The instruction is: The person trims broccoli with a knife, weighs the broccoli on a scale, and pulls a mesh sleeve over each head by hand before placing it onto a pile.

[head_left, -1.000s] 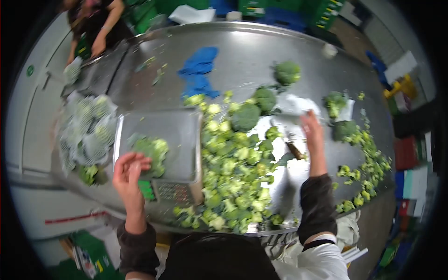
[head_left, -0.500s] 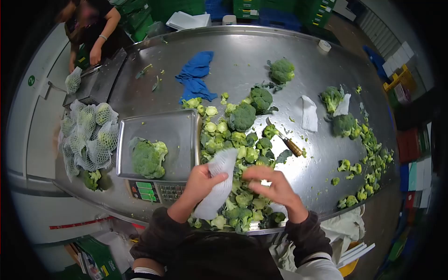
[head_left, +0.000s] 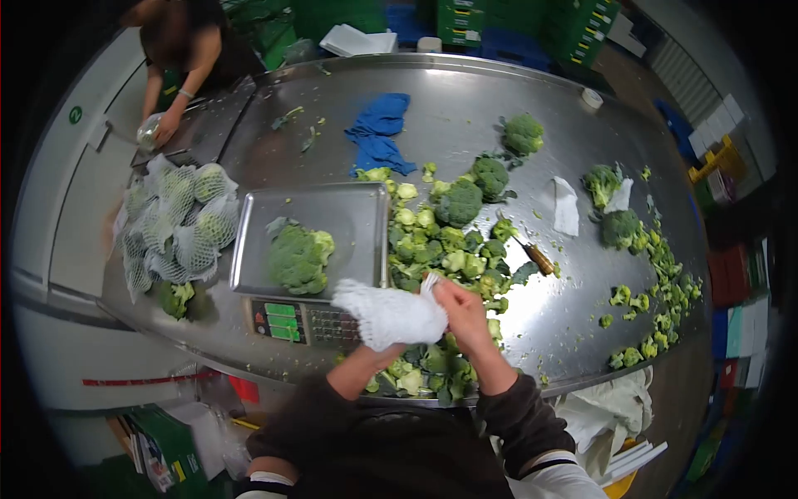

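A white foam net sleeve (head_left: 391, 314) is spread out in front of me, above the front edge of the scale. My left hand (head_left: 384, 353) is under or inside the net, which hides its fingers. The right hand (head_left: 462, 309) pinches the gathered right end of the same net. On the scale's steel pan (head_left: 349, 208) rests a single broccoli head (head_left: 299, 258) with no net on it. Cut broccoli stems and florets (head_left: 453, 241) lie heaped right of the pan and below my hands.
Netted broccoli heads (head_left: 179, 220) are piled at left. A knife with a wooden handle (head_left: 539, 258), broccoli heads (head_left: 459, 204), a blue cloth (head_left: 381, 133) and a loose white net (head_left: 565, 206) lie on the steel table (head_left: 465, 100). A co-worker (head_left: 179, 58) handles something at the far left.
The net has gone from a flat, narrow strip in my left hand to a widened shape over that hand. My right hand has moved left and taken its end. The view has shifted slightly.
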